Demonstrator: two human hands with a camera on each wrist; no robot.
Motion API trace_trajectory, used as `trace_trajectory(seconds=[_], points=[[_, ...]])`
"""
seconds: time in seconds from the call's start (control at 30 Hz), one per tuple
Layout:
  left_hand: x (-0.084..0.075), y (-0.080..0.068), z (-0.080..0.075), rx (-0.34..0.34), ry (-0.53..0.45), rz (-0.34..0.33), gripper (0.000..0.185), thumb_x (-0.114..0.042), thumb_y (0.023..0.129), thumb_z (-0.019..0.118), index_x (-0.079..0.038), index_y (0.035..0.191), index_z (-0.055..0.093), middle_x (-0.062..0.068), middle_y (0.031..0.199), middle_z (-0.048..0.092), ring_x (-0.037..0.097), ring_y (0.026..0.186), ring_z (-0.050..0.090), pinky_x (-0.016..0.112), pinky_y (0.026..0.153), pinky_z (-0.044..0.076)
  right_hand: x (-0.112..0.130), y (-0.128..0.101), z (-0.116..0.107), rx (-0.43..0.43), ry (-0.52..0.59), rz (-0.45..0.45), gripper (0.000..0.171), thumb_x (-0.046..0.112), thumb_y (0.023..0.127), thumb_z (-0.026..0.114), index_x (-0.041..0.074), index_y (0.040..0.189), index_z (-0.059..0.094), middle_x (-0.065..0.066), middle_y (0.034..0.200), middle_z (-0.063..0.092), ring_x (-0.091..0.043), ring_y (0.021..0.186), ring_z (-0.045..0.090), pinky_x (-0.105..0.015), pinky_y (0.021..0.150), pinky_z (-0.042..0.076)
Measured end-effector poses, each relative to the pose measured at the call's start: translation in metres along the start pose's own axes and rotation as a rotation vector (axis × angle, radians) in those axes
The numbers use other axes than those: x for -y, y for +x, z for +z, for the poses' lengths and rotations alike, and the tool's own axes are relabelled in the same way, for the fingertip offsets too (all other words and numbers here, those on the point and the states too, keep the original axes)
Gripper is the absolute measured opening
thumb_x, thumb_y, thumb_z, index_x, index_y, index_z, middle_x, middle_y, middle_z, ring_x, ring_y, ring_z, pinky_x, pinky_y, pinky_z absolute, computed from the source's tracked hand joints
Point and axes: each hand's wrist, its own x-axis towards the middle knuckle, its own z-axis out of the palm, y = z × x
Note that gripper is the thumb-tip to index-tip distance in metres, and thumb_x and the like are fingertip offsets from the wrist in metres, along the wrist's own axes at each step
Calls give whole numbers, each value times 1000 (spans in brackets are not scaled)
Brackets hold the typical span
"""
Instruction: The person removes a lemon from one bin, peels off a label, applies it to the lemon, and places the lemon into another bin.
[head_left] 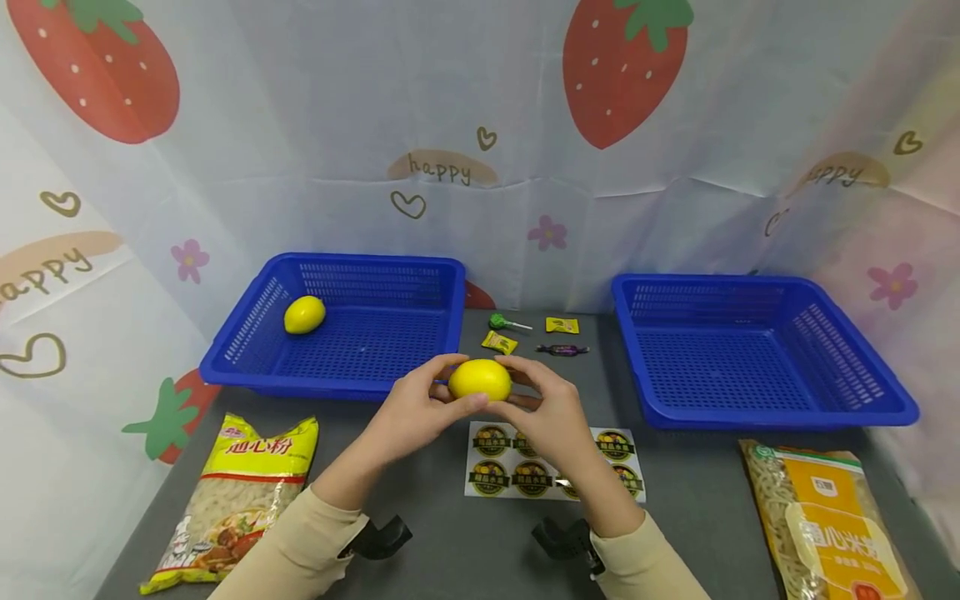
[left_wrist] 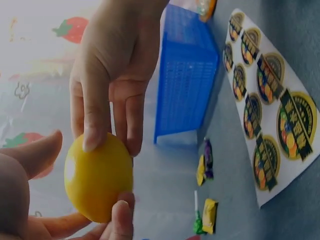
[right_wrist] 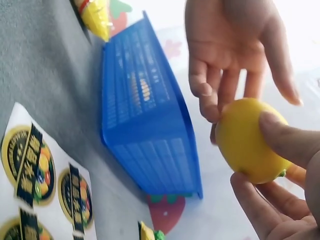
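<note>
Both hands met over the middle of the desk [head_left: 450, 533], w/ one yellow lemon [head_left: 480, 379] held between them, up off the surface. The left hand [head_left: 416, 412] cupped it from its side, thumb over the top and fingertips under; the right hand [head_left: 547, 408] pinched it from the other side w/ thumb and fingers curled onto the skin. Judging by that two-sided grip, the fruit was being steadied or turned rather than carried, prob. because a round, smooth thing rolls in one hand. The wrist views showed the same: fingertips of both hands touching the lemon at opposite ends, no gap.

Directly below the hands, near the front-centre of the desk, lay a sticker sheet [head_left: 525, 462] of round labels, partly covered by the right hand and wrist. It sat right under the held fruit, so within easy reach.

Containers: the left blue basket [head_left: 247, 342], toward the back-left corner, held a second lemon [head_left: 304, 315] near its left wall, nothing else visible. The right blue basket [head_left: 765, 417], toward the back-right corner, showed only bare mesh.

Between the baskets, at the back edge: a green lollipop [head_left: 501, 322] and three wrapped candies [head_left: 561, 327], loose on the desk. A yellow noodle bag [head_left: 240, 492] lay at the front-left corner, an orange noodle bag [head_left: 825, 517] at the front-right.
</note>
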Motion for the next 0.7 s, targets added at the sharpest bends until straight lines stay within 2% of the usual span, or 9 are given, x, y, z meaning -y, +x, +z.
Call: trace_trajectory(seconds=[0.13,0.3,0.53,0.7], points=[[2,1,7,-6,-85,35,57,-36,94,73,-15,143,53,8,127,66,19,103,69,36,83,58,-3,-3,-13,-1,90,18,57,15,86,80,16,139,60,-5,139,60,-23,127,61,-27,91,56],[5,6,19,-7,-145,72,49,-32,95,72,-17,139,57,7,128,67,20,107,70,38,88,58,-8,-7,-28,-3,114,38,55,14,86,80,12,137,61,-7,138,62,-24,125,62,-28,92,56],[13,19,38,-23,-155,84,47,-31,94,73,-18,137,60,6,126,69,19,105,70,37,86,59,-16,-9,-41,2,61,89,55,20,87,80,14,138,62,-6,138,62,-24,122,64,-28,91,57],[19,33,55,-33,-137,84,47,-31,96,71,-19,139,59,6,131,67,21,109,70,38,86,59,-29,-5,-51,-2,15,129,54,22,87,80,14,138,62,-6,136,64,-24,122,64,-28,92,56]])
